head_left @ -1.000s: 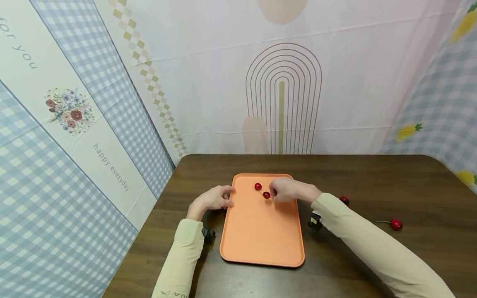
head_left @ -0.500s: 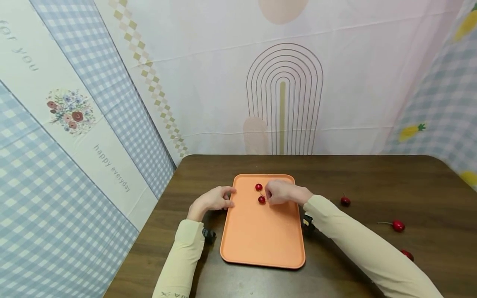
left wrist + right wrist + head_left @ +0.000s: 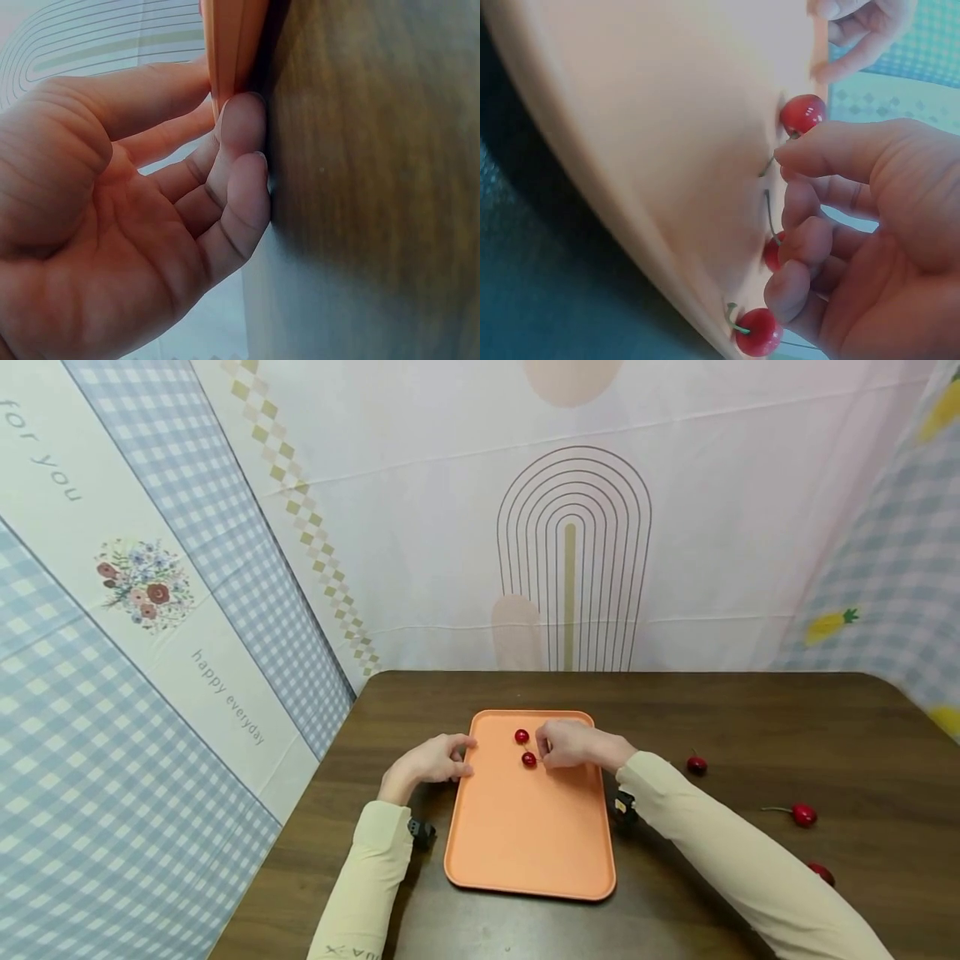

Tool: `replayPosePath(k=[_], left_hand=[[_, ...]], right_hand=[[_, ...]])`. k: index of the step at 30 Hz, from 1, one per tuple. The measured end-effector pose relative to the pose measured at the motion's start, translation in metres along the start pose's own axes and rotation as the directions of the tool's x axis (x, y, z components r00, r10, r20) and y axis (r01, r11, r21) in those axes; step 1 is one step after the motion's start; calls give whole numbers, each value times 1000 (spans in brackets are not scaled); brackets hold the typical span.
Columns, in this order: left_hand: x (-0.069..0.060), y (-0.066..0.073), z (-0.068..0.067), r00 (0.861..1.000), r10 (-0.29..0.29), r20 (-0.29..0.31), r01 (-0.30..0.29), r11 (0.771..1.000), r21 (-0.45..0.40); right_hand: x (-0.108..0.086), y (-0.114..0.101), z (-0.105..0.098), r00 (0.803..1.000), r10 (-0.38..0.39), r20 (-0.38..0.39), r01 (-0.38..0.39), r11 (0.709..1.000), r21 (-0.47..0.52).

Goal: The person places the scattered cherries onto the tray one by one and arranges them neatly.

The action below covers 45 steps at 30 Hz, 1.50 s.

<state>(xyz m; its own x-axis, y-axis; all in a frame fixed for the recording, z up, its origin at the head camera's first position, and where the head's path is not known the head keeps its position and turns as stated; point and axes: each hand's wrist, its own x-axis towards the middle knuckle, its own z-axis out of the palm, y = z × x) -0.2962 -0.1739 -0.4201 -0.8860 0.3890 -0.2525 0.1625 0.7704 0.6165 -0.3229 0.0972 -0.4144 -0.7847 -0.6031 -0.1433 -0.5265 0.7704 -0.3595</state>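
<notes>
An orange tray lies on the table. My left hand holds its left rim, thumb and index over the edge and the other fingers curled against its side. My right hand hovers low over the tray's far right part, fingers loosely bent, thumb and index close beside a cherry stem. Two red cherries show in the head view, one farther back and one nearer. In the right wrist view are three cherries: an upper one, one partly behind the fingers and a lower one.
To the right of the tray, on the brown table, lie a cherry near the forearm, another with a long stem and a third partly behind the right sleeve. A patterned cloth hangs behind the table.
The nearer cherry has shifted left and slightly toward me on the tray alongside my right hand. In the latest frame that hand draws slightly right, its fingertips parted. The left hand stays still.
</notes>
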Motion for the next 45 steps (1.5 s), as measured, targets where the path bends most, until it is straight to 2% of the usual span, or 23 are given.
replayPosePath(k=[6, 11, 15, 20, 27, 33, 45], left_hand=[[0, 0, 1, 1000, 3, 4, -3, 1000, -2], [0, 0, 0, 1000, 8, 7, -8, 1000, -10], [0, 0, 0, 1000, -1, 5, 1, 1000, -5], [0, 0, -1, 1000, -1, 2, 1, 1000, 1], [1, 0, -1, 1000, -4, 14, 4, 1000, 2], [0, -2, -1, 1000, -8, 0, 8, 1000, 12], [-1, 1, -1, 1000, -2, 7, 2, 1000, 18]], right_hand=[[-12, -1, -11, 996, -58, -69, 58, 998, 10], [-31, 0, -27, 994, -44, -103, 54, 994, 94], [-46, 3, -38, 991, -33, -127, 49, 991, 125], [-66, 16, -53, 988, -45, -150, 58, 995, 83], [-99, 49, -77, 983, -74, -169, 73, 997, -12], [-113, 71, -79, 993, -51, -108, 48, 998, -37], [-128, 105, -54, 998, -51, 24, 51, 999, -1]])
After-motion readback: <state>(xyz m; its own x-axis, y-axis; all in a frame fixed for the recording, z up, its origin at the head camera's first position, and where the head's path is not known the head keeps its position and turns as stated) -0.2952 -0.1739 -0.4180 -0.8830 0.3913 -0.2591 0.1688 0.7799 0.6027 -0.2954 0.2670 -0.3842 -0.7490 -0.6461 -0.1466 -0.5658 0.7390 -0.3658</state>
